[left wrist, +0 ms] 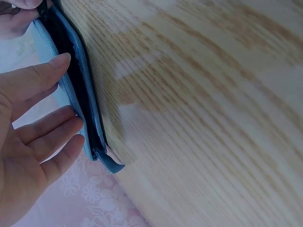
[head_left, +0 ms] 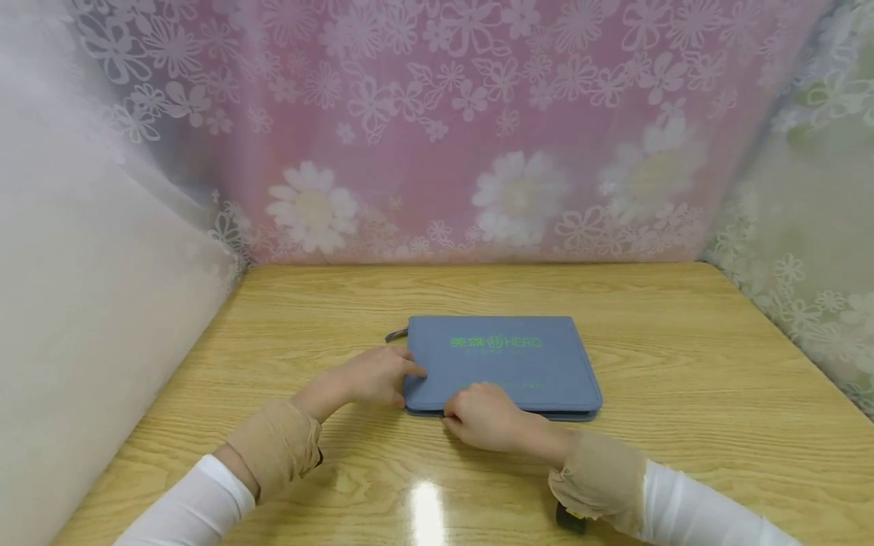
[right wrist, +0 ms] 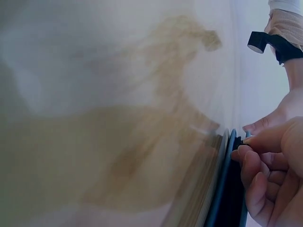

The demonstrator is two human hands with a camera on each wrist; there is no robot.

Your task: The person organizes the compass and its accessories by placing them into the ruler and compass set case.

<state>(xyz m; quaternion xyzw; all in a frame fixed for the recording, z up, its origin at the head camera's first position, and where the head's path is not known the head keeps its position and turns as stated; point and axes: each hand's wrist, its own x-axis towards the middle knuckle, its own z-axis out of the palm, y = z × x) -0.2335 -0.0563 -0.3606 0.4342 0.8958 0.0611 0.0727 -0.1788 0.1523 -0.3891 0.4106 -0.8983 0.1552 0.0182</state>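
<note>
A flat blue zippered case [head_left: 505, 364] with green lettering lies on the wooden table. At its left end, my left hand [head_left: 372, 377] touches the case, thumb on the near edge and the other fingers spread over the side and top. My right hand [head_left: 486, 417] is at the near long edge, where finger and thumb pinch the small dark zipper pull [right wrist: 240, 141]. The zipper edge gapes along the part seen in both wrist views, dark inside. A short fabric tab [left wrist: 110, 163] sticks out from one end of the case. What lies inside cannot be made out.
The wood-grain table [head_left: 683, 364] extends around the case. A pink flowered curtain [head_left: 423, 152] hangs behind it, with pale cloth at both sides. Both wrists wear tan wraps, and a small black device [head_left: 570, 519] sits under the right one.
</note>
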